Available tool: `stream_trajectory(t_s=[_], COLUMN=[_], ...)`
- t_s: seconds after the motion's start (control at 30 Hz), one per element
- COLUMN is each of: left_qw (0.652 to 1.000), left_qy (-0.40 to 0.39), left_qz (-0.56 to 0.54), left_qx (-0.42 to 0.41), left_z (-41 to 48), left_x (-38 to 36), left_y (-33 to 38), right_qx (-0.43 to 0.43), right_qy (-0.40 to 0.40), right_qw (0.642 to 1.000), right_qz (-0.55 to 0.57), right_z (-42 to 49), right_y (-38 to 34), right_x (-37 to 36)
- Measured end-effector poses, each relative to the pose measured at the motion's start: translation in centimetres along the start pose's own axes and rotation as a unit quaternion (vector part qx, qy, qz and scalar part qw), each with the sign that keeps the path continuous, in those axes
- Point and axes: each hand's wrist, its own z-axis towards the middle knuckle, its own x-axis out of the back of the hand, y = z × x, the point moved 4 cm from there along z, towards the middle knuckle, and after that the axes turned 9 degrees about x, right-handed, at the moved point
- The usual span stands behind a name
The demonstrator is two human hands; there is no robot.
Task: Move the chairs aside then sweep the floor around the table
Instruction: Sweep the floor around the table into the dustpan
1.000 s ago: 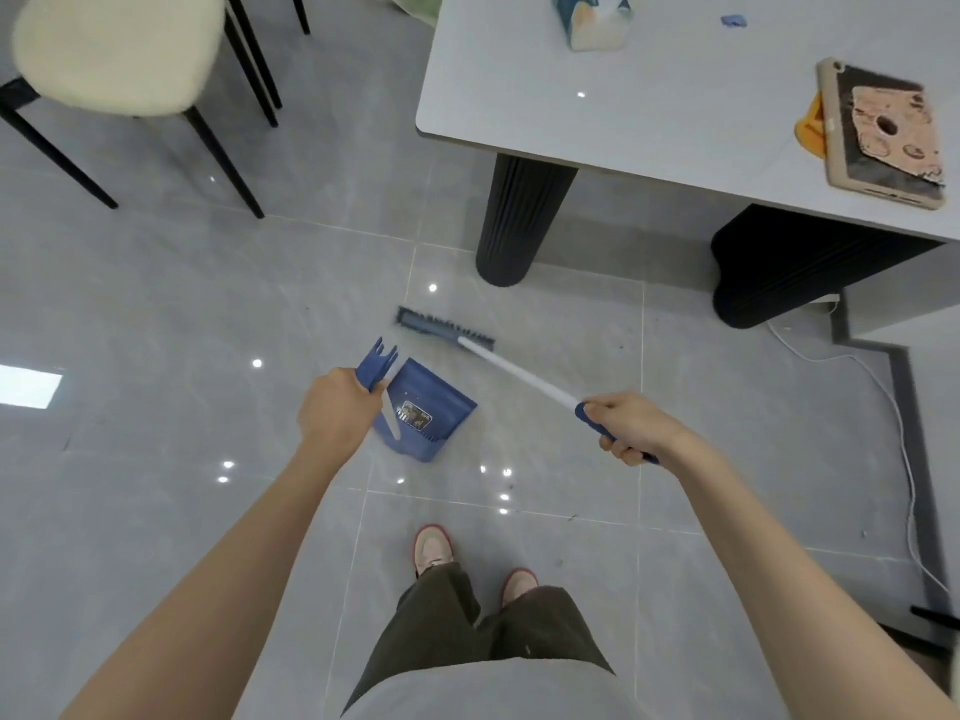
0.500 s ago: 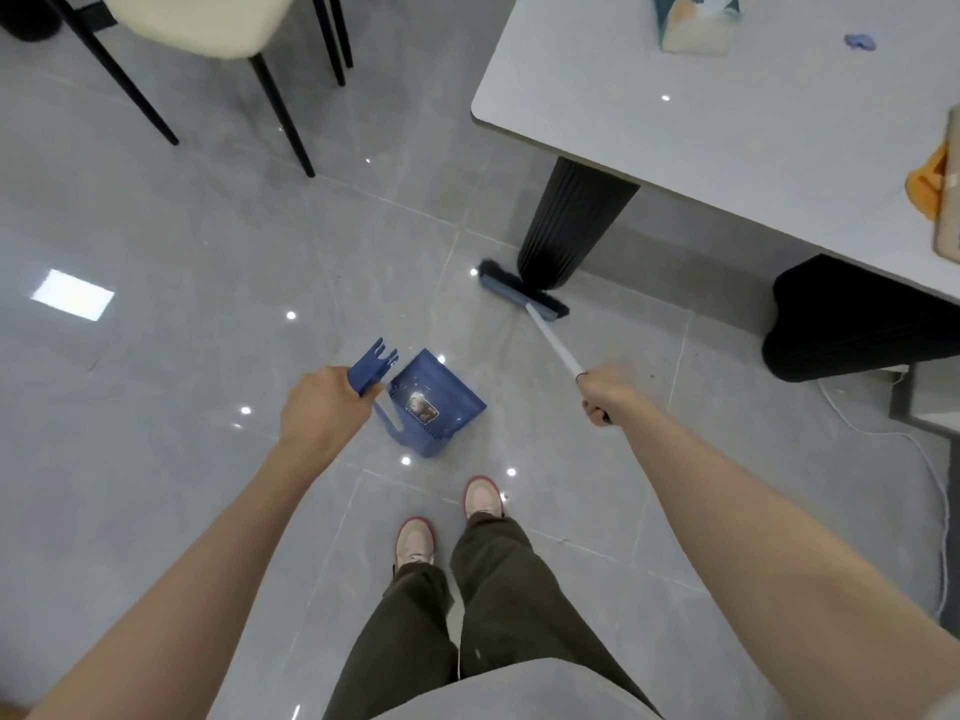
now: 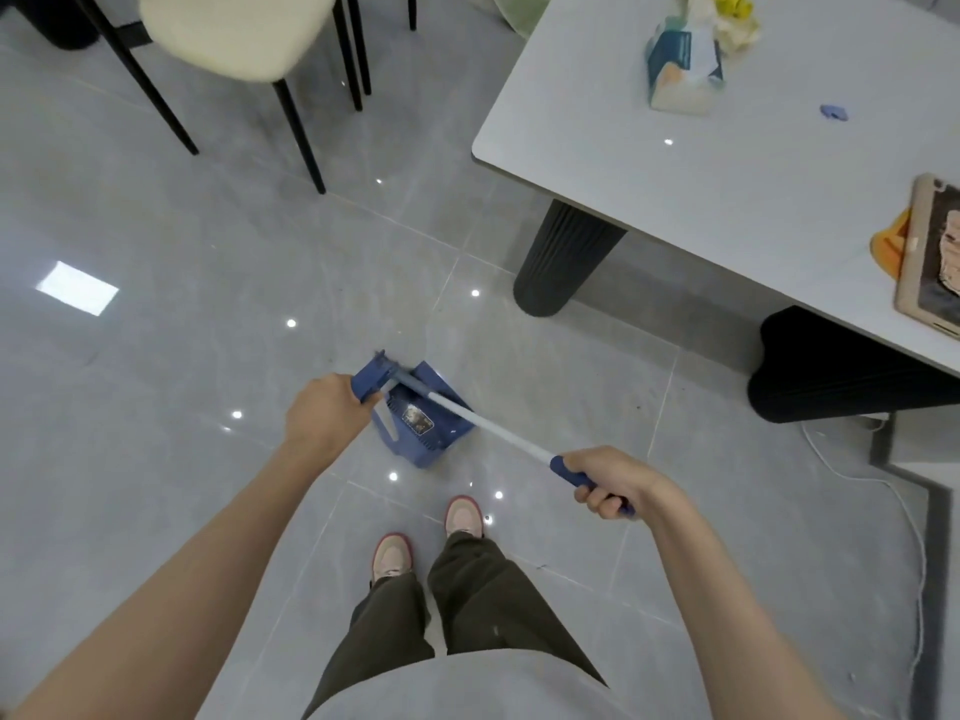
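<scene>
A blue dustpan (image 3: 426, 431) stands on the grey tiled floor (image 3: 208, 314) just ahead of my feet. My left hand (image 3: 322, 415) grips its upright blue handle. My right hand (image 3: 610, 480) grips the blue grip of a broom (image 3: 493, 433) with a white shaft. The shaft runs up and left across the dustpan, and the broom head sits at the pan's top edge beside my left hand. A cream chair (image 3: 234, 31) with black legs stands at the upper left. The grey table (image 3: 727, 163) fills the upper right on dark ribbed legs (image 3: 563, 262).
On the table lie a tissue pack (image 3: 683, 59), a small blue scrap (image 3: 834, 112) and a tablet (image 3: 932, 252) on an orange item. A white cable (image 3: 883, 491) trails over the floor at the right, near a dark floor strip. My shoes (image 3: 428, 532) stand below the dustpan.
The broom head has come back from the table leg to the dustpan. My right hand has pulled back and to the right. My left hand stays on the dustpan handle.
</scene>
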Motion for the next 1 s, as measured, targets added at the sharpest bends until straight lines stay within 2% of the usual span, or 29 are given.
stream_trajectory(t_s=[0.17,0.3,0.5,0.7,0.83,1.0], left_qw=[1.0,0.999,0.992,0.988,0.986,0.98], left_qy=[-0.003,0.024,0.048,0.065,0.065,0.073], left_qz=[-0.013,-0.032,-0.084,-0.094,-0.098,-0.108], left_qx=[0.006,0.026,0.082,0.107,0.114,0.149], left_z=[-1.7,-2.7,-3.4,-3.4,-2.6,-2.3], left_x=[0.1,1.1,2.8,3.6,3.7,4.1], left_y=[-1.7,-4.1,-8.1,-10.7,-11.6,-13.1], right_qx=[0.054,0.132,0.212,0.2,0.198,0.153], right_qy=[0.02,0.048,0.099,0.123,0.125,0.058], right_qw=[0.998,0.99,0.958,0.949,0.926,0.912], right_qz=[-0.004,-0.031,-0.163,-0.209,-0.295,-0.375], right_z=[-2.6,-1.6,5.6,10.3,10.8,8.0], right_y=[-1.3,-3.2,-9.2,-13.1,-13.0,-8.4], right_x=[-0.3,-1.9,-4.2,-6.4,-7.6,-10.1])
